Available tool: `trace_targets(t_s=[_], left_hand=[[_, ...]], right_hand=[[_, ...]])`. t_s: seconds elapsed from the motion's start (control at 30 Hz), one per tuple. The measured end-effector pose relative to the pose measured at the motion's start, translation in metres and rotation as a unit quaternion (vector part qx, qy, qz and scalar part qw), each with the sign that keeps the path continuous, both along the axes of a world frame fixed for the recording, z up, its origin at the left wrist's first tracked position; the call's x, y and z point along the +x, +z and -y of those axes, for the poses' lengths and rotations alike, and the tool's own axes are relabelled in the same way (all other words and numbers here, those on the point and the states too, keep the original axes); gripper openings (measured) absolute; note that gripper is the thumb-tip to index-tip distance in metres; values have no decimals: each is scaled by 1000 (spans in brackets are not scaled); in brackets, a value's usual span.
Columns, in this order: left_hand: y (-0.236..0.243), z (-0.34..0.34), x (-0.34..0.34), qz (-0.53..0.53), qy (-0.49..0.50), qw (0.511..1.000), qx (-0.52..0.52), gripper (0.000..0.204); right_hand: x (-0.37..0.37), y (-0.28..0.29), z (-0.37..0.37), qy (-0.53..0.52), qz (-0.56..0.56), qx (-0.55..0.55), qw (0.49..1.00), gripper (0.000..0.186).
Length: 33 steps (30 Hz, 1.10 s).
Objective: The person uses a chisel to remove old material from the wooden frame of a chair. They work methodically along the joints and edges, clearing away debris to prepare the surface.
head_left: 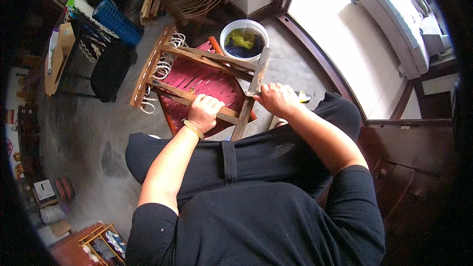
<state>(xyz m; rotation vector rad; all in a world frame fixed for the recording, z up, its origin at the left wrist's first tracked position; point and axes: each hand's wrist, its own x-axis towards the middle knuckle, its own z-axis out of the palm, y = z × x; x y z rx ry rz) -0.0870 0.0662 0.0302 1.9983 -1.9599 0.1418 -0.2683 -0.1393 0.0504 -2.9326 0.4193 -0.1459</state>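
Note:
Across a low stool with a red woven seat (pixel 197 76) lies a wooden frame (pixel 180 93), with dark bars and an end board. White rope coils (pixel 163 67) loop through the far-left board of that frame. My left hand (pixel 204 113), a yellowish bangle at its wrist, is closed around the nearer bar. At the right end board (pixel 262 66), my right hand (pixel 277 99) grips a hand tool with a black and yellow handle (pixel 304 97). The tool's narrow metal end touches or lies close to the wood; its exact kind is hidden by my fingers.
Just beyond the frame stands a white bucket (pixel 245 39) with yellow-green and dark material inside. A black chair (pixel 112 71) and a blue textured roll (pixel 117 19) are at the left. A slatted wooden piece (pixel 192 0) lies behind. A door threshold (pixel 325 64) runs along the right.

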Motion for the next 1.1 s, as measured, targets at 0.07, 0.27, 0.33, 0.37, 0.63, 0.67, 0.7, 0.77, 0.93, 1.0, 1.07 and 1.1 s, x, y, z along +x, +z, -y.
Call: trace_targets(t_s=[0.07,0.27,0.33,0.37,0.63,0.67,0.7,0.77,0.93,1.0,1.07,1.1], left_hand=[[2,2,2,-1,-10,1000,-13,23],[4,-1,4,11,-11,1000,-7,37],[8,-4,3,-14,-4,1000,25,49],[9,-5,2,-13,-1,1000,25,50],[12,-11,10,4,66,997,41,57],[10,-12,13,-1,72,996,47,55],[10,-13,15,0,78,995,57,54],[8,-14,17,3,81,996,49,53],[5,-14,17,4,74,996,39,46],[4,-15,17,9,72,997,39,43],[4,-14,18,7,73,996,48,43],[4,-13,17,-2,72,996,43,43]], right_hand=[[3,0,0,-7,-18,9,1000,41],[0,-3,1,3,-8,7,1000,43],[2,0,2,1,-28,14,999,43],[3,2,1,0,-29,17,999,43],[3,11,-6,2,-33,38,999,42],[1,9,-10,18,-36,35,999,42],[-1,6,-15,34,-39,32,998,41],[-4,5,-23,66,-34,23,997,40],[-8,8,-31,119,-36,12,992,41],[-11,11,-38,128,-49,8,991,43],[-13,14,-46,130,-69,-3,989,44],[-14,16,-48,134,-64,-12,989,43]])
